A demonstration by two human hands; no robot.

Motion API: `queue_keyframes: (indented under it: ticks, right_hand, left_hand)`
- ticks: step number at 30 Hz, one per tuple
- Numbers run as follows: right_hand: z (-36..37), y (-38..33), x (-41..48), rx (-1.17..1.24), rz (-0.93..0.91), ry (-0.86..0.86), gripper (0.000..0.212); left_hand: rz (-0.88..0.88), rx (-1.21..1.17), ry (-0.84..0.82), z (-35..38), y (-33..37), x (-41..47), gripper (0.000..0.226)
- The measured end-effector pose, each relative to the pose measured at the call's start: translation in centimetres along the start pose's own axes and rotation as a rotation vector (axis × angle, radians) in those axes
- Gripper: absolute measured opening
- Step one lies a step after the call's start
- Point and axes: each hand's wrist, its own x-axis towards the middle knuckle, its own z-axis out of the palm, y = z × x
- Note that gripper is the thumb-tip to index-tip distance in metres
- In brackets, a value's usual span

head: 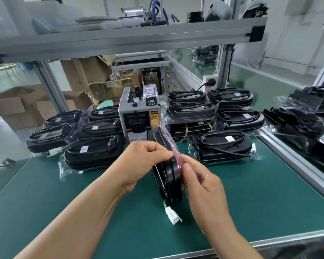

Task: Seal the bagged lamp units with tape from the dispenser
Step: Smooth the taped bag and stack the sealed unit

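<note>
In the middle of the desk (79, 206), a bagged lamp unit (169, 176) stands on its thin edge between the two hands. Its long axis runs from near to far. The far end points at the tape dispenser (138, 116) just behind it, and the near end trails a white plug (173, 216) on the green mat. Its broad faces look left and right.

The left hand (144, 159) is curled over the top edge and grips the unit through the plastic. The right hand (204, 187) pinches the red-striped flap (168, 141) of the bag between thumb and fingertips. I can't tell whether either hand has a strip of tape yet.

To do this step well, I'd fold the flap flat and tight against the body, with no air pocket or creases. The left hand should keep the unit upright, and the fold needs holding while a strip is fetched from the dispenser. More bagged units lie flat in piles to the left (90, 154) and to the right (221, 146).
</note>
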Motion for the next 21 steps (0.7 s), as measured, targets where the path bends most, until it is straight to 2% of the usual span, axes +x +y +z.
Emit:
queue_keyframes:
  ticks: [5, 10, 21]
  right_hand:
    - [0.2, -0.2, -0.1, -0.029, -0.011, 0.045, 0.032]
    - [0.3, 0.3, -0.1, 0.093, 0.019, -0.028, 0.026]
    - [0.2, 1.0, 0.0, 0.149, 0.045, -0.048, 0.036]
  left_hand:
    - [-0.055, -0.008, -0.004, -0.1, 0.0, 0.5, 0.013]
    - [-0.051, -0.013, -0.008, 0.0, -0.1, 0.9, 0.015]
    - [-0.03, 0.067, -0.015, -0.1, 0.0, 1.0, 0.019]
